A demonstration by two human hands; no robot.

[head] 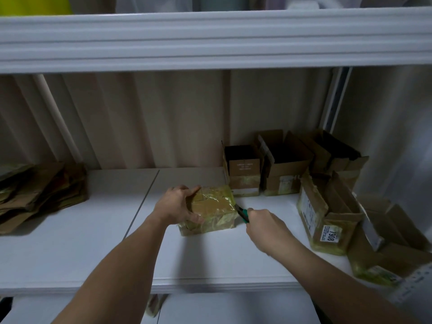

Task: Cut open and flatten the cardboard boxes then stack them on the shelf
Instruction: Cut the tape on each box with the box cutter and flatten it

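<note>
A small cardboard box (215, 209), sealed with yellowish tape, sits in the middle of the white shelf (93, 242). My left hand (177, 206) grips its left end, thumb on the near side and fingers over the top. In my right hand (266, 228) is a green-handled box cutter (242, 212), its tip touching the box's right end. A stack of flattened cardboard (39, 192) lies at the shelf's far left.
Several open, taped cardboard boxes (287, 164) crowd the shelf's right side, one labelled 7908 (327, 225) close to my right hand. A white upper shelf (210, 40) hangs overhead. Corrugated wall panels stand behind. The shelf's front edge runs just under my forearms.
</note>
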